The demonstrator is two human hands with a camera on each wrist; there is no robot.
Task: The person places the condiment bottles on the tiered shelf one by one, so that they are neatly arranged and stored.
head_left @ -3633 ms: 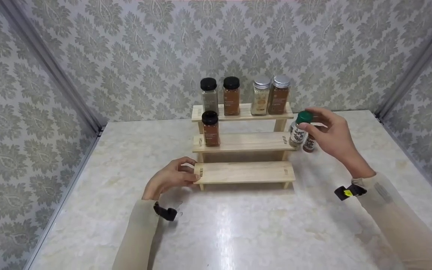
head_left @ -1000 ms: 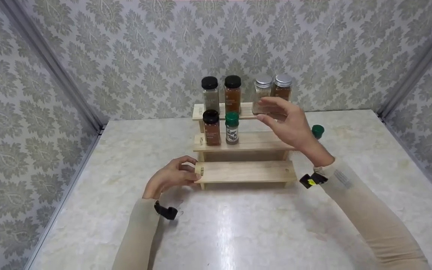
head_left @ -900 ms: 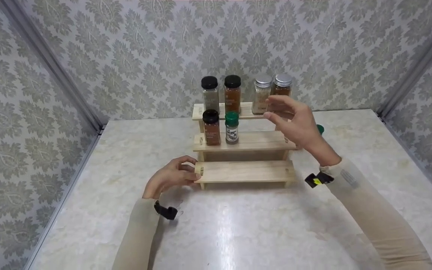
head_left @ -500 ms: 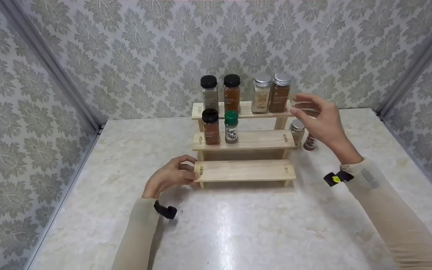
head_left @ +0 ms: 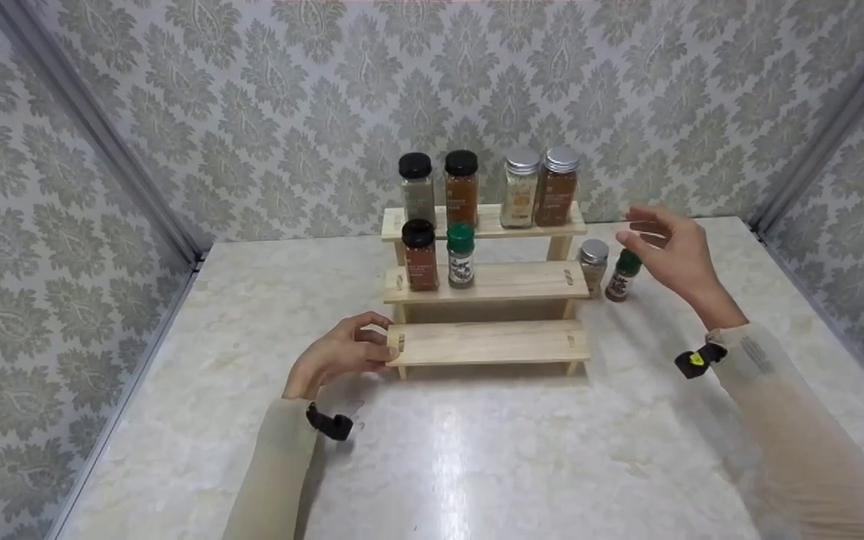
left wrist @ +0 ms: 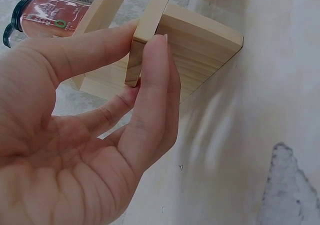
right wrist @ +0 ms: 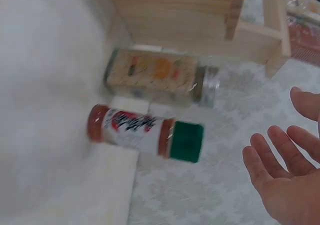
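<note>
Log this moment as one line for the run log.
left hand: holds rack bottom step end | right hand: open, near green-capped jar | silver-capped jar: on table beside rack

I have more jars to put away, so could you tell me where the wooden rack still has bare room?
The bottom step is bare from the left hand to its right end. The middle step is free right of the green-capped jar. The top step is crowded with four jars.
</note>
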